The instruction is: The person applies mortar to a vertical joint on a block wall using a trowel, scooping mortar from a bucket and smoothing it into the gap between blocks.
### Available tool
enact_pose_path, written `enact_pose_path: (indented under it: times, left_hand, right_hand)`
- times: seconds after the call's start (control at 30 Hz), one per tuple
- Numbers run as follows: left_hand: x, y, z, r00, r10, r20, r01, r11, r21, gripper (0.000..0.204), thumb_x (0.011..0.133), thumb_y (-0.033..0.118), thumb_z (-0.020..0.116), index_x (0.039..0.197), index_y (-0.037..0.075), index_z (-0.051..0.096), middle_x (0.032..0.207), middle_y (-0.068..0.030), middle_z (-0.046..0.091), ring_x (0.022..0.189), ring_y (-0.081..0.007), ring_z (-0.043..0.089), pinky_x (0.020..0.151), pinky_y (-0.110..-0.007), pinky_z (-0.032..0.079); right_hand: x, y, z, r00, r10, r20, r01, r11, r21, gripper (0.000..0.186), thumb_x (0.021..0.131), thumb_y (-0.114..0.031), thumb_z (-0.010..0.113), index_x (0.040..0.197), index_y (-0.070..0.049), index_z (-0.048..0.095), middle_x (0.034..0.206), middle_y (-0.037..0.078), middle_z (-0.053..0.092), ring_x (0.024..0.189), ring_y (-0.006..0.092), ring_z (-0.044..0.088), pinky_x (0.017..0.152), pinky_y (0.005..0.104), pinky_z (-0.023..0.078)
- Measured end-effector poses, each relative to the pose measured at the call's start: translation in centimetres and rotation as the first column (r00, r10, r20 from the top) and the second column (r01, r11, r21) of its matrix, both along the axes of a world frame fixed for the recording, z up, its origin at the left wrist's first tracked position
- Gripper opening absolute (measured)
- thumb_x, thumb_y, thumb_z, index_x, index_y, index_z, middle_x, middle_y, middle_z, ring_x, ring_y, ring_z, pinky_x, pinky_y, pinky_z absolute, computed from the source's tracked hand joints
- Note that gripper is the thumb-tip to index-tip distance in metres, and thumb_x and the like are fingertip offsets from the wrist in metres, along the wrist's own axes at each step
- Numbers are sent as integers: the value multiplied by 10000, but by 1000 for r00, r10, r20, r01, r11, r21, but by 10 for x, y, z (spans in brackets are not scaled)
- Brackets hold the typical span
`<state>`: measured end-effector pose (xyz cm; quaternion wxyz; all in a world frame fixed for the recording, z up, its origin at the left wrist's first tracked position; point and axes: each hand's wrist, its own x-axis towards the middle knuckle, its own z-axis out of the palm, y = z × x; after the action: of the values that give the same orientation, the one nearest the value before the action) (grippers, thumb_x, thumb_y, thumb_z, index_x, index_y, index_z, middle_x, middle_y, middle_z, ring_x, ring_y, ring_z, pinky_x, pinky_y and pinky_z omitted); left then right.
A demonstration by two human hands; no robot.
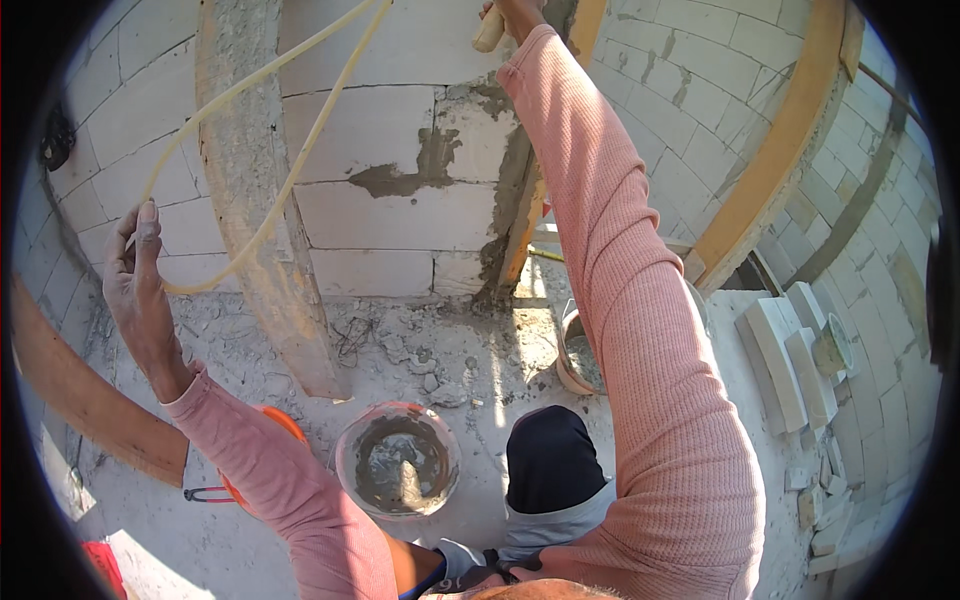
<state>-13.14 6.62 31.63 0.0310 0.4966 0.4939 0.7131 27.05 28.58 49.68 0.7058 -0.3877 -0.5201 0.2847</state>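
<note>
My left hand (143, 285), dusty with mortar, is raised at the left with its fingers closed on a pale yellowish flexible hose (262, 232). The hose bends in a loop at that hand, and both its lengths run up and right past the upper edge. At the top, my right hand (520, 12) is partly cut off by the picture's edge. From its grip a pale, rounded handle (489, 30) sticks out; the rest of that tool cannot be seen. Behind both arms rises a white block wall (390, 222) with grey mortar smears.
A mortar-smeared board (262, 190) leans on the wall. A bucket of wet mortar (347, 450) stands before me, another bucket (572, 365) beside my right arm. An orange tub (285, 420) is partly hidden by my left sleeve. Blocks (775, 350) are stacked at the right; rubble (415, 365) lies along the wall.
</note>
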Motion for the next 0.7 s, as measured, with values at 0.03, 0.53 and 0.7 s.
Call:
enact_pose_path:
  times: [0.03, 0.53, 0.7]
  left_hand:
    - [-2, 0, 0, 1000, -10, 1, 10, 1000, 17, 481, 987, 399, 676, 1257, 0, 673, 1104, -84, 630, 1103, -145, 571, 1065, -293, 397]
    - [-20, 7, -5, 999, -3, -38, 3, 1000, -9, 541, 962, 500, 665, 1243, 39, 705, 1137, -146, 677, 1133, -224, 594, 1052, -376, 402]
    - [-3, 28, -24, 998, -65, -4, 65, 997, -29, 505, 978, 448, 666, 1243, 19, 693, 1113, -110, 661, 1112, -192, 586, 1051, -351, 419]
  right_hand:
    - [-6, 7, -11, 1000, 22, -10, -22, 999, -28, 410, 1079, -359, 416, 937, 5, 539, 682, 67, 528, 471, 178, 550, 420, 354, 493]
    - [34, -32, 50, 999, 10, 33, -11, 999, 37, 396, 1080, -359, 411, 934, -10, 529, 676, 59, 520, 475, 169, 537, 428, 351, 491]
    - [59, -41, 68, 998, -29, 51, 28, 1000, 14, 391, 1080, -359, 409, 933, -15, 525, 674, 57, 517, 477, 166, 532, 431, 350, 490]
